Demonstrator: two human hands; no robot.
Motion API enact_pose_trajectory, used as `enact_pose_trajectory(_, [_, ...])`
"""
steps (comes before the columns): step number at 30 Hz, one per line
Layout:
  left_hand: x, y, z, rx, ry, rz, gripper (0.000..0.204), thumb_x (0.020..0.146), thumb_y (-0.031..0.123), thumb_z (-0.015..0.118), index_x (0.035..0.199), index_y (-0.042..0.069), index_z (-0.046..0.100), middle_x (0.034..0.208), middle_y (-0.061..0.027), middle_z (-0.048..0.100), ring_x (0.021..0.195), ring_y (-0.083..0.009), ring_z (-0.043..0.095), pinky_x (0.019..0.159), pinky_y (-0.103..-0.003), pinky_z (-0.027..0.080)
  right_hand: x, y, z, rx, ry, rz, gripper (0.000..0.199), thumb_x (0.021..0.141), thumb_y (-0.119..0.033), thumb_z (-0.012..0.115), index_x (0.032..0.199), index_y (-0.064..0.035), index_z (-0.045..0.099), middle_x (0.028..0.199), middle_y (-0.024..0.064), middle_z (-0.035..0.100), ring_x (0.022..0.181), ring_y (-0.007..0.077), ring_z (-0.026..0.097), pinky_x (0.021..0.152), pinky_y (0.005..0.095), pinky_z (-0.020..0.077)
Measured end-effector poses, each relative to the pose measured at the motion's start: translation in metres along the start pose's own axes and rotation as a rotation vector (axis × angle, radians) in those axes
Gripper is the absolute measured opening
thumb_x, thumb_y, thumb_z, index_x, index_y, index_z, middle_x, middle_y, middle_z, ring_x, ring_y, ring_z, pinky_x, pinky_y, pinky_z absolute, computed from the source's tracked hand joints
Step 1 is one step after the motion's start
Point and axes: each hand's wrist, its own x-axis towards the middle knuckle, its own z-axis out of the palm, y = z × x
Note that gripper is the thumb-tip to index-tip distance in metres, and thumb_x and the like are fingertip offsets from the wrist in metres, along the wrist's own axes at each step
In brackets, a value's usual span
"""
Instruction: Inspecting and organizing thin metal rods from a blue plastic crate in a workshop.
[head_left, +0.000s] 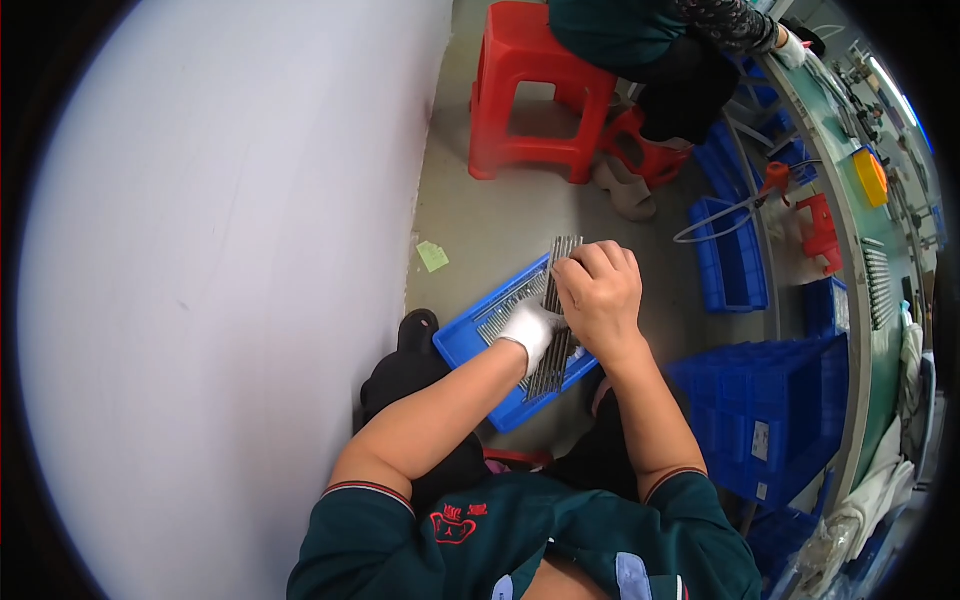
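Observation:
A flat row of thin grey metal rods (pixel 548 372) is held at a tilt above a blue plastic bin (pixel 457 340) on the floor. My right hand (pixel 602 295), bare, has its fingers closed around the upper part of the row. My left hand (pixel 531 328), in a white glove and slightly blurred, grips the row lower down; its fingertips are hidden behind the rods. More metal rods (pixel 496 322) lie side by side in the bin, partly covered by my hands.
A white wall (pixel 240 300) runs along my left. Ahead, a person sits by a red stool (pixel 543 62), a gloved hand (pixel 791 48) on the green workbench (pixel 835 150). Blue bins (pixel 765 400) stand to the right, under the bench. A paper scrap (pixel 432 256) lies by the wall.

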Motion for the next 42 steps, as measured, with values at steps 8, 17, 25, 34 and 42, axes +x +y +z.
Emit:
enact_pose_trajectory(8, [0.004,-0.006,-0.003,-0.234,-0.096,0.033,0.02,0.08,-0.003,0.06,0.1,-0.001,0.059,0.083,-0.0113,0.064,0.07,-0.0231,0.065,0.059,-0.036,0.053,-0.009,0.011,-0.001,0.183,0.023,0.211,0.015,0.063,-0.006,0.074,0.075,-0.0109,0.066,0.076,0.0021,0.058,0.074,0.0229,0.056,0.065,0.0352,0.045])
enact_pose_trajectory(17, [0.006,-0.012,-0.009,-0.247,-0.204,0.052,0.022,0.08,-0.004,0.058,0.101,0.0,0.061,0.084,-0.01,0.066,0.074,-0.0231,0.066,0.065,-0.036,0.054,-0.004,0.012,-0.009,0.245,0.04,0.157,0.015,0.063,-0.004,0.073,0.075,-0.0084,0.066,0.076,0.0039,0.059,0.073,0.0234,0.056,0.062,0.034,0.0459])
enact_pose_trajectory(25, [0.006,-0.01,-0.006,-0.254,-0.231,0.014,0.015,0.084,0.001,0.059,0.098,0.001,0.062,0.085,-0.0124,0.067,0.075,-0.0253,0.067,0.066,-0.037,0.055,-0.008,0.015,-0.007,0.407,0.057,0.291,0.011,0.066,-0.002,0.072,0.075,-0.0043,0.066,0.076,0.0069,0.059,0.073,0.0244,0.056,0.063,0.0344,0.0455])
enact_pose_trajectory(34, [0.009,-0.011,-0.008,-0.198,-0.207,0.006,0.023,0.083,-0.002,0.06,0.105,0.003,0.059,0.093,-0.0085,0.065,0.084,-0.0216,0.065,0.072,-0.034,0.055,-0.007,0.013,-0.01,0.283,0.044,0.207,0.013,0.064,-0.003,0.073,0.074,-0.0063,0.065,0.076,0.005,0.059,0.072,0.0243,0.056,0.064,0.0352,0.0459])
enact_pose_trajectory(42, [0.008,-0.014,-0.01,-0.183,-0.258,0.002,0.032,0.082,-0.005,0.06,0.112,0.004,0.055,0.1,-0.0066,0.063,0.091,-0.0205,0.064,0.078,-0.033,0.055,-0.01,0.011,-0.006,0.186,-0.002,0.117,0.015,0.063,-0.004,0.073,0.075,-0.0072,0.065,0.077,0.0041,0.06,0.074,0.0235,0.056,0.065,0.0343,0.0463])
